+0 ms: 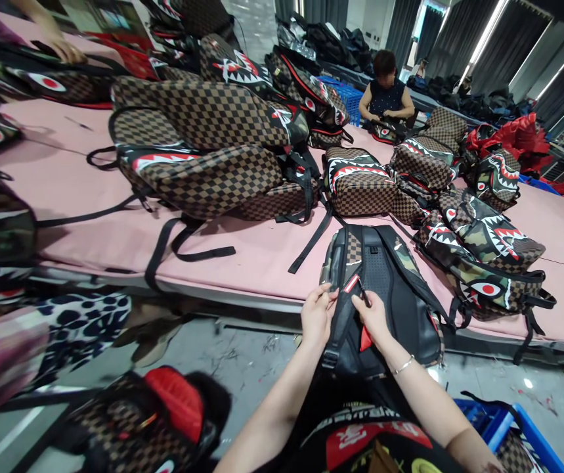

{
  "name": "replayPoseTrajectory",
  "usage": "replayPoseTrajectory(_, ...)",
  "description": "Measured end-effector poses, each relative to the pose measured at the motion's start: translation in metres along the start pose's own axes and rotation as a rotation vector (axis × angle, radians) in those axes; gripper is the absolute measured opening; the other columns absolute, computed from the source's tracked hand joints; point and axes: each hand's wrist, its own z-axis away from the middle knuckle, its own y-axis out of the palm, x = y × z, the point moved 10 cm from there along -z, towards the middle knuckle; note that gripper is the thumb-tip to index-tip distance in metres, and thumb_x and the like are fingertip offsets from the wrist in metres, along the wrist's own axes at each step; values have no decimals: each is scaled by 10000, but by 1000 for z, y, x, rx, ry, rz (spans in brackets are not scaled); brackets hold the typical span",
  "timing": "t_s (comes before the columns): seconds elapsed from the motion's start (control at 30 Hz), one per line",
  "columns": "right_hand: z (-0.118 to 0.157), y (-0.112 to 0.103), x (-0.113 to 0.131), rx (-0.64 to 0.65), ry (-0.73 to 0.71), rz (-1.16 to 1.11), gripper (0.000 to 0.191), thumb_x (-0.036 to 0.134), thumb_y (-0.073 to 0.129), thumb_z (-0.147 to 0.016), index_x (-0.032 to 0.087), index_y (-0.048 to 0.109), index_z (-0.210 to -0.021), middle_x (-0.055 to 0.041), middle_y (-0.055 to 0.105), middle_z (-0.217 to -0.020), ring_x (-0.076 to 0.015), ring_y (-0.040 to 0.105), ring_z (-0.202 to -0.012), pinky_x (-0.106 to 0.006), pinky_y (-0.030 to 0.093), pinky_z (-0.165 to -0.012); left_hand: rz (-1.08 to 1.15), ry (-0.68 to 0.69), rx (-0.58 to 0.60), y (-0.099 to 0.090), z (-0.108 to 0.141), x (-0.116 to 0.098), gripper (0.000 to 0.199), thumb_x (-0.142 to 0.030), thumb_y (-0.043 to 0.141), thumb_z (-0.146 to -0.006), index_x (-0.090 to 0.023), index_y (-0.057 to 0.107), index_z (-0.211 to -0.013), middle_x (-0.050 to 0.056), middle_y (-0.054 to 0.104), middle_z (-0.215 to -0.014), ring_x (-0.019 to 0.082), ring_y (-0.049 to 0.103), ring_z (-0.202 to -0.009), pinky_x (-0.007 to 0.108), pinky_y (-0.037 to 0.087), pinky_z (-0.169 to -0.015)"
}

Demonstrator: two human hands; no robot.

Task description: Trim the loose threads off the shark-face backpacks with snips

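Backpack (385, 284) straps-up across pink table (262, 276) edge. My right hand (372, 316) grips dark tool (364, 290); left hand (317, 316) beside strap (345, 328), can't tell whether pinching anything. Should handle light (soft, bendy, I judge); hold by strap.

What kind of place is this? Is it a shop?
More likely a bag workshop, I think. Lots of look-alike bags are piled on a long pink table, and a person farther back is handling one.

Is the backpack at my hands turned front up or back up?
Back up: the backpack shows its black back panel and shoulder straps to the camera.
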Motion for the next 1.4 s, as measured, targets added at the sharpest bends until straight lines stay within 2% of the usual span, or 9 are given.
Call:
replayPoseTrajectory(0.13,0,19,-15,64,113,-111,312,459,604,-676,198,434,-674,108,310,-435,-54,250,-346,-193,217,-341,-270,263,-2,-13,0,-35,242,-164,611,-697,-201,656,-932,61,644,-1003,181,594,-948,318,452,-850)
replayPoseTrajectory(0.23,2,25,-20,86,171,-176,339,462,622,-647,204,403,-664,119,288,-431,-45,224,-339,-189,192,-337,-610,487,122,3,7,-55,232,-297,610,-718,-205,676,-921,54,656,-927,193,586,-871,316,449,-796)
replayPoseTrajectory(0.37,3,26,-22,92,201,-216,354,454,653,-611,203,409,-666,124,290,-423,-45,232,-346,-186,193,-345,-693,501,227,23,10,-53,94,-291,653,-662,-199,658,-679,25,609,-713,176,535,-723,297,430,-705)
replayPoseTrajectory(0.5,3,22,-27,82,214,-221,347,447,653,-613,203,414,-673,123,305,-426,-44,226,-340,-189,183,-342,-600,434,313,33,12,-53,235,-380,609,-702,-180,551,-593,-10,483,-562,126,446,-540,253,384,-529)
replayPoseTrajectory(0.7,3,23,-36,91,216,-188,333,439,647,-629,198,422,-676,119,315,-434,-45,231,-344,-187,191,-340,-402,308,292,16,-8,-69,509,-635,408,-757,-181,424,-527,-24,397,-497,96,401,-451,250,370,-470)
replayPoseTrajectory(0.87,2,24,-34,82,166,-118,308,438,634,-644,190,451,-654,100,343,-450,-56,271,-381,-189,220,-373,-564,258,266,21,-39,-53,352,-434,704,-577,-149,648,-775,30,615,-636,129,531,-494,257,415,-493)
replayPoseTrajectory(1.0,-1,21,-31,60,109,-40,281,421,623,-653,186,471,-629,79,376,-476,-77,332,-439,-194,269,-425,-739,381,263,36,-43,-50,103,-298,677,-600,-201,655,-627,-3,576,-512,148,515,-485,274,426,-552)
replayPoseTrajectory(1.13,-2,15,-23,53,54,31,247,394,630,-649,179,509,-664,54,454,-555,-103,410,-524,-210,332,-510,-819,582,224,42,-31,-60,60,-229,621,-652,-219,596,-598,32,596,-662,204,555,-724,305,417,-754)
replayPoseTrajectory(1.4,-11,2,40,16,-244,398,251,410,451,-844,202,551,-942,4,592,-740,-134,531,-601,-239,391,-588,-851,756,150,43,-21,-62,67,-193,465,-760,-218,512,-718,53,544,-767,220,514,-804,333,383,-801)
